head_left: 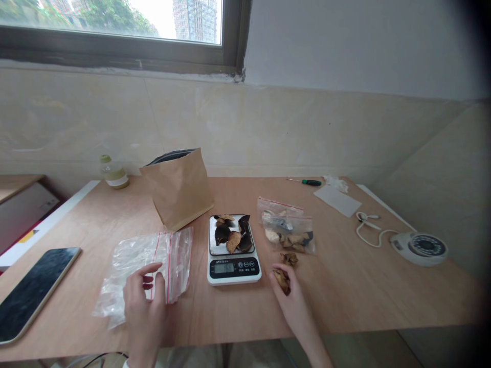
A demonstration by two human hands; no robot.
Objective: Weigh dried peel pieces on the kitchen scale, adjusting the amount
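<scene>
My left hand (143, 299) is over a pile of clear zip bags (132, 255) with red seal lines, its thumb and fingers apart and nothing between them. Between the fingers of my right hand (289, 289) is a brown wrinkled dried piece (283, 280), low over the table right of the scale. A similar dried piece (289, 259) lies just beyond it. On the white digital kitchen scale (235, 276) rest several dark, curled dried slices (233, 240); its display is lit, but the digits are hard to read. Filled zip bags (287, 230) lie to the scale's right.
A brown paper pouch (182, 191) stands with its top open behind the scale. A phone (36, 291) and a small bottle (114, 174) are on the left. To the right lie a green-handled screwdriver (311, 182), a white card (337, 200) and a corded dome camera (420, 249).
</scene>
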